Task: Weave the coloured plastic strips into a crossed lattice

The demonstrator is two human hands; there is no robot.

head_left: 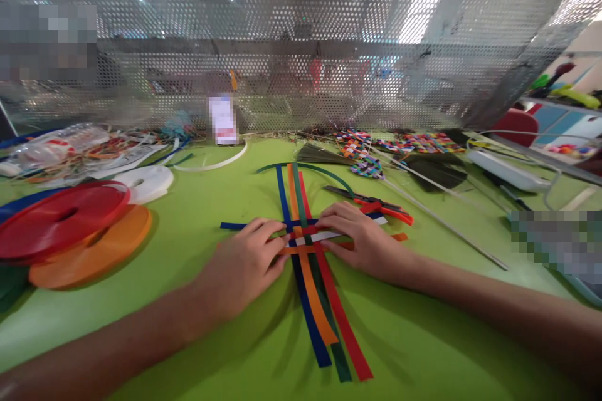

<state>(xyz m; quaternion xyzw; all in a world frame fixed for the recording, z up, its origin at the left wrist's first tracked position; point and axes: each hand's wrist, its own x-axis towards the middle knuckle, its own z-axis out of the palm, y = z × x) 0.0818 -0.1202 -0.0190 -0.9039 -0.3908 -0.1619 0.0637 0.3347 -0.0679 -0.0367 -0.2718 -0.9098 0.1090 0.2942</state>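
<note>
Flat plastic strips cross over and under each other in a small weave at the middle of the green table. A blue strip [308, 310], an orange strip [316, 294], a green strip [341, 357] and a red strip [347, 326] run lengthwise, their near ends curving towards me. Blue, red, white and orange strips lie across them, the white strip [329, 235] showing plainly. My left hand [247, 260] pinches the weave's left edge with bent fingers. On the right edge, my right hand [364, 239] grips the crosswise strips, its thumb below. My fingers hide parts of the crossings.
Red [94, 219], orange [120, 241] and white strip rolls [155, 183] lie left. Orange-handled scissors [388, 210] sit beyond my right hand, near a long thin rod [451, 225]. Behind are woven pieces [367, 166], a plastic bottle [70, 138] and a perforated metal screen [291, 31].
</note>
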